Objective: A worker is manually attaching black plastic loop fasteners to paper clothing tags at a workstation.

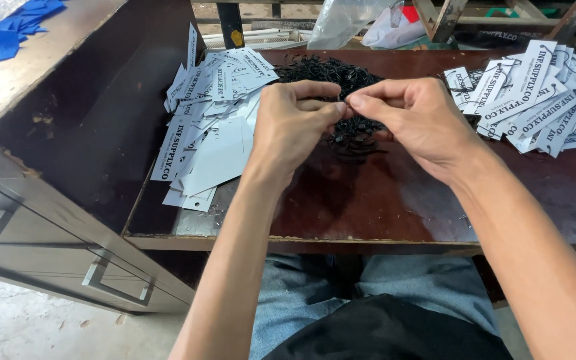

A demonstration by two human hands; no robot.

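My left hand [296,120] and my right hand [416,115] meet fingertip to fingertip above the dark red table [381,200]. Both pinch a thin black string between them, just over a heap of black strings [331,72]. A loose pile of white paper tags [211,120] lies to the left of my left hand. A second pile of white tags with strings attached [535,93] lies to the right of my right hand.
A grey metal cabinet with drawers [48,220] stands at the left, with blue fabric pieces [8,30] on its top. Clear plastic bags [355,20] and wooden frames sit behind the table. My lap is below the table's front edge.
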